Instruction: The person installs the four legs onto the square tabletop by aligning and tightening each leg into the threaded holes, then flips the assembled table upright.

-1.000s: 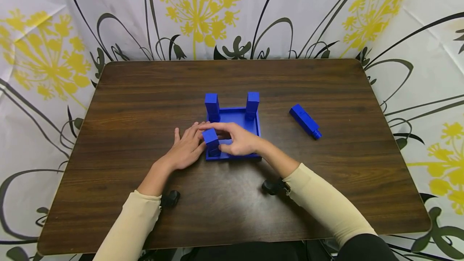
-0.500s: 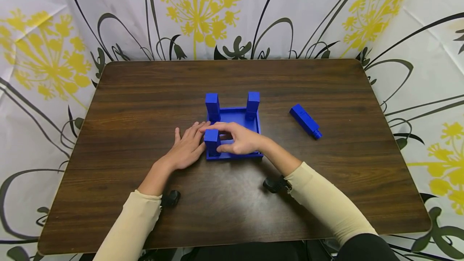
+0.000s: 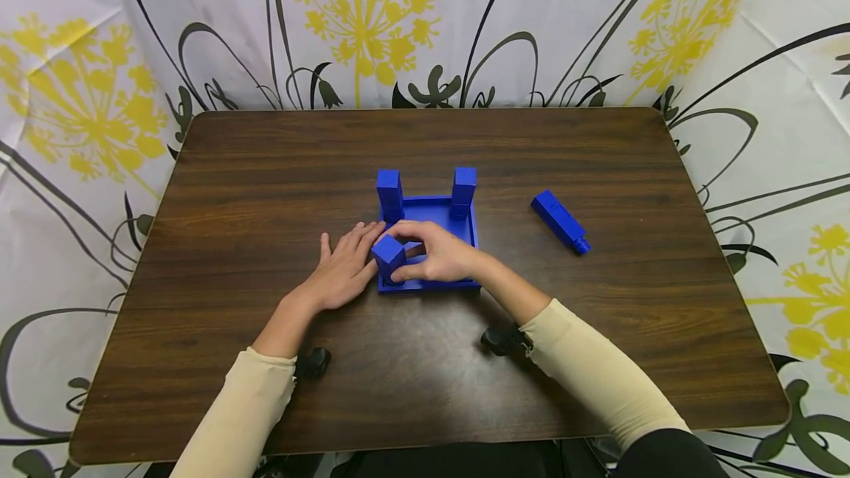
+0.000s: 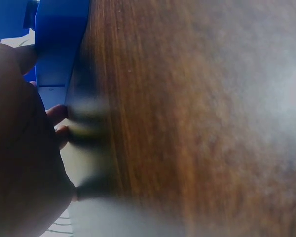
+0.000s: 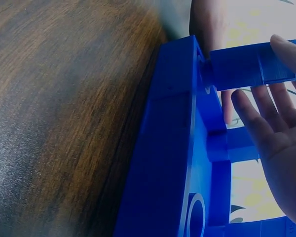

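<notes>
A square blue tray with raised walls lies on the table. My right hand holds a blue square leg between thumb and fingers at the tray's near left corner. In the right wrist view, the leg meets that corner through a narrower round neck. The tray's near right corner has a round socket with no leg in it. My left hand lies with straight fingers against the tray's left side. Two similar legs, far left and far right, stand upright in the tray's far corners.
A loose blue leg with a round narrow end lies on the wooden table, right of the tray. A flower-patterned cloth hangs behind the table and along its sides.
The near left leg has turned about its upright axis: its top was square to the tray half a second ago and now sits at an angle. The left hand stays in place.
</notes>
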The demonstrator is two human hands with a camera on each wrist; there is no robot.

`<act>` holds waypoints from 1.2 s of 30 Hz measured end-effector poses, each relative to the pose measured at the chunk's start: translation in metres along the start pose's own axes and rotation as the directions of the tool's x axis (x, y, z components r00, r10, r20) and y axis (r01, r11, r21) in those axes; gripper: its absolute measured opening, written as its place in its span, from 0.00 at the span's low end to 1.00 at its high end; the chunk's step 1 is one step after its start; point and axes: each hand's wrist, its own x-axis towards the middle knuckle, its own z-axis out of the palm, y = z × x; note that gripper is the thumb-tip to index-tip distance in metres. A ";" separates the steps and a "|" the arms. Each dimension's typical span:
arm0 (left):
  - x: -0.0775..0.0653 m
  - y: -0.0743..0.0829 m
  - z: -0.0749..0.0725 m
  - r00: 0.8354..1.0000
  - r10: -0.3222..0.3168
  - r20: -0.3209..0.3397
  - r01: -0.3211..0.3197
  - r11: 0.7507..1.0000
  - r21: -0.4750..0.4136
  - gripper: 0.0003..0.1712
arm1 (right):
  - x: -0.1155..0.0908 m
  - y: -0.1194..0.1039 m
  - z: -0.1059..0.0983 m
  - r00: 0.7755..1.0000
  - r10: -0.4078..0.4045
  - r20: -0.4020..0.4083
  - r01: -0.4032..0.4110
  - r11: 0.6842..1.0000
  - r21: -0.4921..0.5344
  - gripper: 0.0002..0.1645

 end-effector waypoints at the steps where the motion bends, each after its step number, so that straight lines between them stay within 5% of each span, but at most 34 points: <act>1: 0.000 0.000 0.000 1.000 0.000 -0.003 0.000 1.000 0.001 0.35 | 0.000 0.000 0.001 1.000 0.001 -0.007 -0.001 1.000 -0.003 0.28; 21: 0.000 -0.003 0.003 1.000 0.012 -0.015 -0.012 1.000 -0.008 0.36 | 0.002 -0.001 0.008 0.998 -0.053 -0.044 0.045 0.986 -0.163 0.30; 36: -0.001 -0.002 0.003 1.000 0.021 -0.015 -0.021 1.000 -0.002 0.35 | 0.000 -0.002 0.001 0.993 -0.038 0.107 0.048 0.995 -0.093 0.42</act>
